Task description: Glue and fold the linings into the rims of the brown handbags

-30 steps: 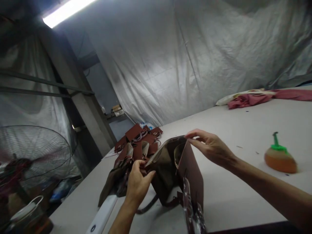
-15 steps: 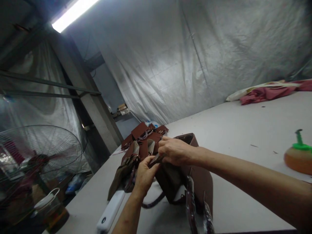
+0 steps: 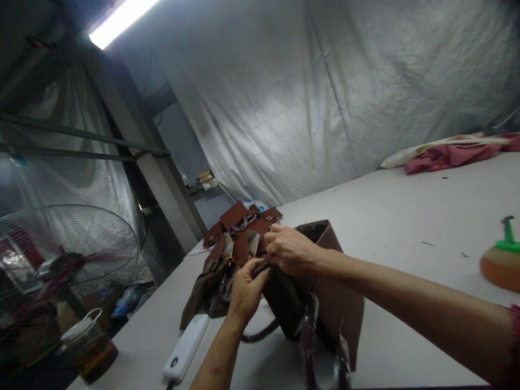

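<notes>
A brown handbag (image 3: 339, 303) stands on the white table, its dark side panel facing left and its top partly open. Its handles (image 3: 309, 338) are wrapped in clear plastic and hang at the front. My left hand (image 3: 247, 290) is closed on the bag's dark top edge, thumb on top. Just right of it, my right hand (image 3: 289, 250) grips the same edge with bent fingers. Whatever small part lies between the right fingertips is hidden. More brown handbags (image 3: 233, 216) lie beyond my hands, some with pale linings showing.
A white power strip (image 3: 187, 346) lies left of my left forearm. On the right stands a bottle of amber liquid with a green cap (image 3: 504, 262). Pink cloth (image 3: 450, 158) is heaped at the back right. A lidded jar (image 3: 91, 349) and a fan (image 3: 73, 260) are at left.
Both hands keep their hold on the bag's edge. The bag's right side has swung slightly outward to the right. The whole view has shifted a little.
</notes>
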`<act>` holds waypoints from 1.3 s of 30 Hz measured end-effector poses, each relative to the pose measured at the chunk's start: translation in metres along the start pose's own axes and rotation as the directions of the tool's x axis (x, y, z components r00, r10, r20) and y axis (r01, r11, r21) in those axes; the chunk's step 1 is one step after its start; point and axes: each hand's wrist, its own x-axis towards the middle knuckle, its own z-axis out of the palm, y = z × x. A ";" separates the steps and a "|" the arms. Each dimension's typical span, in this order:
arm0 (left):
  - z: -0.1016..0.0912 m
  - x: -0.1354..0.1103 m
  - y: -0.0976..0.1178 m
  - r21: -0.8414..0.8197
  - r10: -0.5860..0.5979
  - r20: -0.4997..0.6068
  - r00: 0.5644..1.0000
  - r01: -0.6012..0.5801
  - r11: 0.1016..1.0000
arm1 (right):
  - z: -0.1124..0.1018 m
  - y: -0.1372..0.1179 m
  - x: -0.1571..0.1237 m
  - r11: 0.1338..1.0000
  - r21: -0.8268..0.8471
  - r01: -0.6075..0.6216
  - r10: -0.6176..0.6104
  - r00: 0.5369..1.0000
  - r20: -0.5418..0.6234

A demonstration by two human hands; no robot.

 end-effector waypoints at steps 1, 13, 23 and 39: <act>0.000 0.000 0.000 0.001 0.000 -0.003 1.000 0.000 1.000 | -0.001 -0.002 -0.001 0.999 -0.014 -0.029 0.029 1.000 -0.003; 0.004 0.003 -0.001 0.201 0.067 -0.174 0.982 -0.031 0.979 | -0.014 -0.005 -0.013 0.995 -0.019 -0.095 0.095 0.995 -0.012; -0.009 -0.011 0.001 0.349 0.109 -0.157 0.982 -0.048 0.936 | -0.035 0.036 -0.040 0.968 0.072 -0.242 0.238 0.969 0.058; -0.001 -0.014 0.009 0.494 0.202 -0.155 0.967 -0.101 0.864 | -0.027 0.036 -0.032 0.957 0.004 -0.291 0.291 0.956 0.033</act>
